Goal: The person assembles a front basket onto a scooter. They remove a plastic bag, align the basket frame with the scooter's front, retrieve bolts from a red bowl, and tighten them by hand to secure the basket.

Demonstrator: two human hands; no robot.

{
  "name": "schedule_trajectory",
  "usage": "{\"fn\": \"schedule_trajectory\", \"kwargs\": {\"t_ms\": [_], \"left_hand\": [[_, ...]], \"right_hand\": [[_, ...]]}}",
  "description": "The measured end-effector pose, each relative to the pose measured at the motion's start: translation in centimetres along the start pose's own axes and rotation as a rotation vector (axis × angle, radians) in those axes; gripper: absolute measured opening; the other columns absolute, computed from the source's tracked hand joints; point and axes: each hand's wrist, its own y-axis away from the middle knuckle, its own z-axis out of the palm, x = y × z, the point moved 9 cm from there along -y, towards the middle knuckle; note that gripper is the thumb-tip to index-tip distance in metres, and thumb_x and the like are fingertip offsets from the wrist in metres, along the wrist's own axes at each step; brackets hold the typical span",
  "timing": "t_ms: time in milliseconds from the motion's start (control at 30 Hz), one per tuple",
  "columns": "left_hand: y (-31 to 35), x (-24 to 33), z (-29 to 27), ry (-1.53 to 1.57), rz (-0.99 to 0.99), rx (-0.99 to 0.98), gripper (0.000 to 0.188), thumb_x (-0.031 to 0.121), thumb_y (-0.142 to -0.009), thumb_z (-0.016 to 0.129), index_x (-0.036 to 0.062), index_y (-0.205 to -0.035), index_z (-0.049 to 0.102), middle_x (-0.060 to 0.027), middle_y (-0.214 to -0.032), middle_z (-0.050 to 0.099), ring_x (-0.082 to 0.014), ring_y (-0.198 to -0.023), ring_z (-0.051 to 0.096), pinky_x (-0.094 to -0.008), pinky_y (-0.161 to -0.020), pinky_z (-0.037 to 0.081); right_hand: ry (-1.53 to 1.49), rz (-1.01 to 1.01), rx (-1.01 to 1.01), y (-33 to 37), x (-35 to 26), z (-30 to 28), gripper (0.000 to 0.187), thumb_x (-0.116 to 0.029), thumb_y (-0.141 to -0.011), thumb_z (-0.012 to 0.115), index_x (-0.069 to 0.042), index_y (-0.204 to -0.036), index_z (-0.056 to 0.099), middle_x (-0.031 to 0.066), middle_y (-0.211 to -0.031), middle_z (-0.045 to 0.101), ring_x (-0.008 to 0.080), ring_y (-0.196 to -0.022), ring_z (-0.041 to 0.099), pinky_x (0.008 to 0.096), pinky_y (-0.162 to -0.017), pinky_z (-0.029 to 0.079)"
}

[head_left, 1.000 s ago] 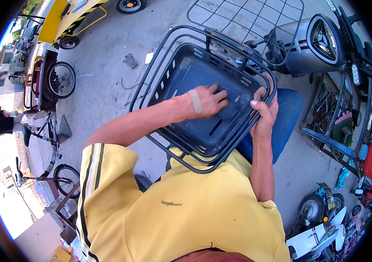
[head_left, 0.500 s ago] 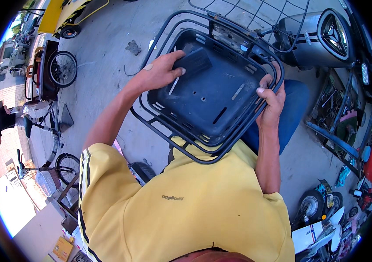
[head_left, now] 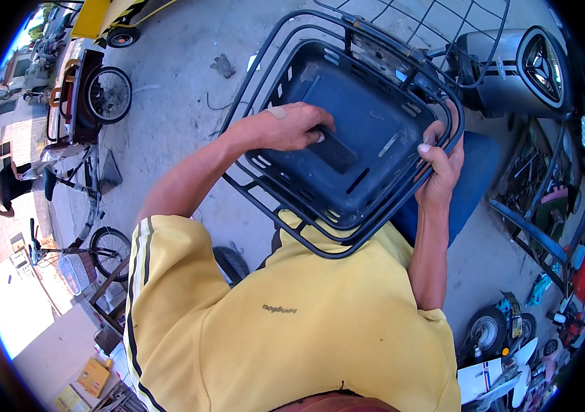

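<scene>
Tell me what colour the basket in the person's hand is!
The basket is black, looking a bit bluish inside; the head view shows it best.

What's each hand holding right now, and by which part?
Left hand: a flat black rectangular piece, by its upper-left end. Right hand: the black tubular-framed basket, by its right-side rim tubes.

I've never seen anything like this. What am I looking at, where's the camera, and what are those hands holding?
There's no robot: these are a person's two bare hands. The camera sits on the person's head, looking down; its wide fisheye lens bends straight edges. The right hand grips a black, railed basket by its edge. The left hand holds a dark, oblong piece inside it; I can't tell exactly what that is. Around them, on the grey ground, stand a yellow cart and a metal rack.
</scene>
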Motion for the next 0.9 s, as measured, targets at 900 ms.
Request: {"fn": "schedule_trajectory", "kwargs": {"t_ms": [900], "left_hand": [[-4.0, 4.5, -6.5, -0.941, 0.294, 0.737, 0.047, 0.011, -0.081, 0.076, 0.0097, -0.126, 0.063, -0.0096, -0.118, 0.062, -0.0277, -0.113, 0.06, -0.0387, -0.088, 0.055]], "right_hand": [[-0.126, -0.029, -0.015, 0.1, 0.0, -0.5, 0.09, 0.001, -0.064, 0.058, -0.004, -0.151, 0.039, 0.0164, -0.133, 0.056, 0.0218, -0.118, 0.057, 0.0303, -0.099, 0.049]]}}
